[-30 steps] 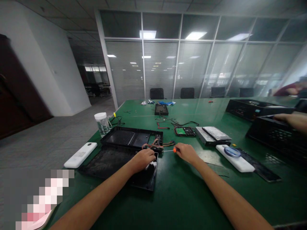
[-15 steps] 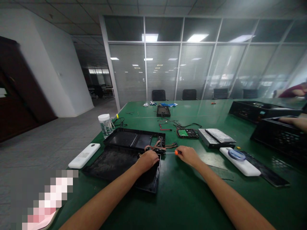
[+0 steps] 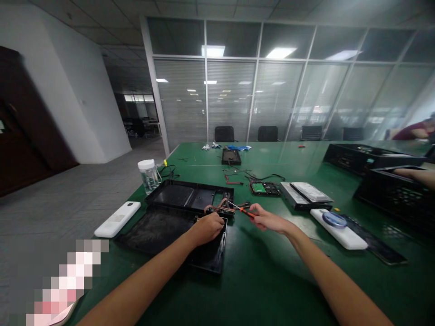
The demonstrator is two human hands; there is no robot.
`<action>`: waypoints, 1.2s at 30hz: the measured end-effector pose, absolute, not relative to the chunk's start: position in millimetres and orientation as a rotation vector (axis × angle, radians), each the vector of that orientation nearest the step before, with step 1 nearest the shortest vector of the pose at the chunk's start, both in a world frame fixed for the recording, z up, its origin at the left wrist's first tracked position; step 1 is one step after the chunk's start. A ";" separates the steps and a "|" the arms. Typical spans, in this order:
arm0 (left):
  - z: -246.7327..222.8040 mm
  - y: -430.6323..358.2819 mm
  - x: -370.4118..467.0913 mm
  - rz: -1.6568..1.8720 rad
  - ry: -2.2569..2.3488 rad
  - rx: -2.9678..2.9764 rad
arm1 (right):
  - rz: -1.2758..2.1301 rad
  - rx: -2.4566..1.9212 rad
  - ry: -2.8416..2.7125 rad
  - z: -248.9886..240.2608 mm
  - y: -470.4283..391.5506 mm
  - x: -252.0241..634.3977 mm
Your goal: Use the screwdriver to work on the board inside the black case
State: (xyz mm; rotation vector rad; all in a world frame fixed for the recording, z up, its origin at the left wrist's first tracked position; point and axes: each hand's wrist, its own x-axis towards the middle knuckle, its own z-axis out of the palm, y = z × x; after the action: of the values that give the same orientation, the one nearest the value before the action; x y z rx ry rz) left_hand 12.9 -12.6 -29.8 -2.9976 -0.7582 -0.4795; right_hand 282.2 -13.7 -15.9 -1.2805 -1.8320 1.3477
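Note:
My right hand (image 3: 268, 217) is closed around an orange-and-black screwdriver (image 3: 247, 212). Its thin metal shaft points left, toward a bundle of multicoloured wires (image 3: 222, 206) at the right end of the black case (image 3: 185, 197). I cannot tell whether the tip touches anything. My left hand (image 3: 209, 227) rests at the near right side of that case, over a flat black panel (image 3: 152, 231), fingers curled. Whatever those fingers grip is hidden beneath them.
A water bottle (image 3: 148, 175) and a white device (image 3: 118, 219) stand on the left. To the right are a green circuit board (image 3: 265, 188), a silver drive (image 3: 306, 195), another white device (image 3: 338, 228) and black computer cases (image 3: 390, 194), where a co-worker's hand (image 3: 413, 174) reaches in.
The screwdriver has swung from nearly level to slanting, its tip now higher near the wires. My right hand has turned and loosened its fist. My left hand stays nearly in place.

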 end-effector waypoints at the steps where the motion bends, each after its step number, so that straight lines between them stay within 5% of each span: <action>1: -29.1 -12.9 12.8 -0.468 -0.748 -3.008 | 1.315 -1.200 -1.821 -13.4 -13.9 282.7; 10: -29.1 -16.7 12.2 -0.661 -1.131 -3.090 | 0.370 -1.150 -1.557 -2.6 -16.9 281.2; 36: -33.8 -12.0 15.4 -0.763 -1.228 -3.132 | 0.037 -1.315 -1.878 -4.0 -35.0 244.9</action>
State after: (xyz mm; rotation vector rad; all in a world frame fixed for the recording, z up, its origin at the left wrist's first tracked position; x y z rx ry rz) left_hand 15.4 -12.0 -33.8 -3.1323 -1.2278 -0.7628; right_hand 244.9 -35.0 -4.0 -1.3147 -1.8782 0.0374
